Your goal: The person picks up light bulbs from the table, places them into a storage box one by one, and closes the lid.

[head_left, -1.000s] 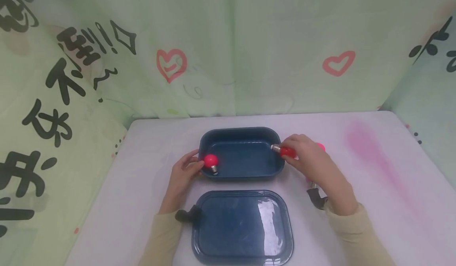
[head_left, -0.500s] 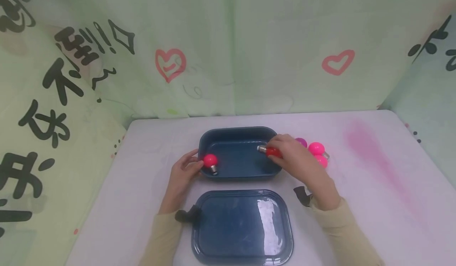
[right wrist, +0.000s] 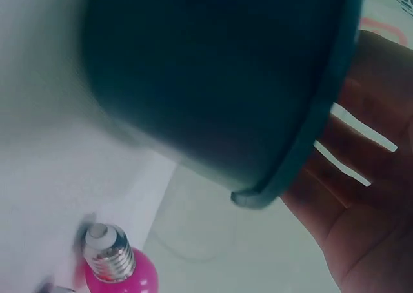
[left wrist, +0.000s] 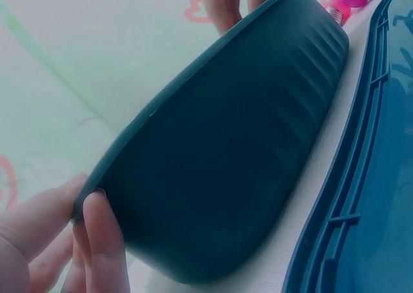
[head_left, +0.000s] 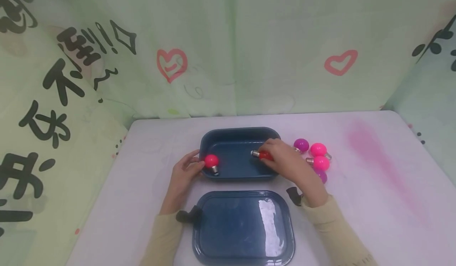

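A dark blue rectangular box (head_left: 238,134) stands near the middle of the table, its open top up. My left hand (head_left: 182,179) holds its left end, thumb and fingers pinching the rim, as the left wrist view shows the box wall (left wrist: 213,151) from outside. One pinkish-red light bulb (head_left: 211,161) lies inside at that end. Over the right part of the box, my right hand (head_left: 286,161) pinches a red light bulb (head_left: 264,155), metal base pointing left. In the right wrist view, the box wall (right wrist: 226,80) hides that bulb and the fingertips.
A blue lid (head_left: 235,226) lies flat in front of the box. Right of the box are several loose bulbs, among them a purple bulb (head_left: 301,145) and a pink bulb (head_left: 318,149). A curtain with writing and hearts (head_left: 341,62) rises behind the table.
My right hand has moved left with the red bulb, from the box's right rim to over its inside, uncovering the loose bulbs at right. The left hand stays at the rim.
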`<action>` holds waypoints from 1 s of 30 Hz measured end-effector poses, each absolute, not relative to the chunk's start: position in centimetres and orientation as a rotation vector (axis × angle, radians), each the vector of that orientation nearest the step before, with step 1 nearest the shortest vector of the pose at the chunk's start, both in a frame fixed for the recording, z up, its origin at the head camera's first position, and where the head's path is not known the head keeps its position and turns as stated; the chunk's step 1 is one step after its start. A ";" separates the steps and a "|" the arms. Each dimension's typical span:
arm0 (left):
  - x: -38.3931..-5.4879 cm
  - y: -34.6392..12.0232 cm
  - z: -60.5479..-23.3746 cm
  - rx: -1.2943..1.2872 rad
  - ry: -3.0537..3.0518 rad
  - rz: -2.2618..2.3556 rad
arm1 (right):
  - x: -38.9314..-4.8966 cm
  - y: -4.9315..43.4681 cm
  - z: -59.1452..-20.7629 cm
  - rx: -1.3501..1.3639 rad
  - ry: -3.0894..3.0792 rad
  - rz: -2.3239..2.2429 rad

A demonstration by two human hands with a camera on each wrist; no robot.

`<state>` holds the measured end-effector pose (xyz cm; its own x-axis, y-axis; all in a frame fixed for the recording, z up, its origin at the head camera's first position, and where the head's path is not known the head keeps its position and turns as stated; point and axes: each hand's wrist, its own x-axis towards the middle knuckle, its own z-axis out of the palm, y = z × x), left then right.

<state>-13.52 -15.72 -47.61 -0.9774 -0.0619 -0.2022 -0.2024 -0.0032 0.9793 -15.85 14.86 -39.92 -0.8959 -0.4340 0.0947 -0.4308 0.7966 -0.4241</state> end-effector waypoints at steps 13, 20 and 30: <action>-13.4 -15.6 -47.3 -0.278 2.140 2.145 | -16.5 13.9 -41.3 -0.870 2.974 -0.642; -13.6 -15.6 -47.4 -0.264 2.128 2.160 | -16.8 13.6 -41.6 -0.843 2.972 -0.616; -13.6 -15.6 -47.3 -0.287 2.136 2.150 | -16.7 13.5 -41.7 -0.852 2.979 -0.600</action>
<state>-13.60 -15.57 -47.29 -0.9775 -0.0634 -0.2011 -0.2007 -0.0133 0.9796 -16.74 13.45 -41.72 -0.8541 -0.5070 0.1164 -0.5125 0.7818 -0.3552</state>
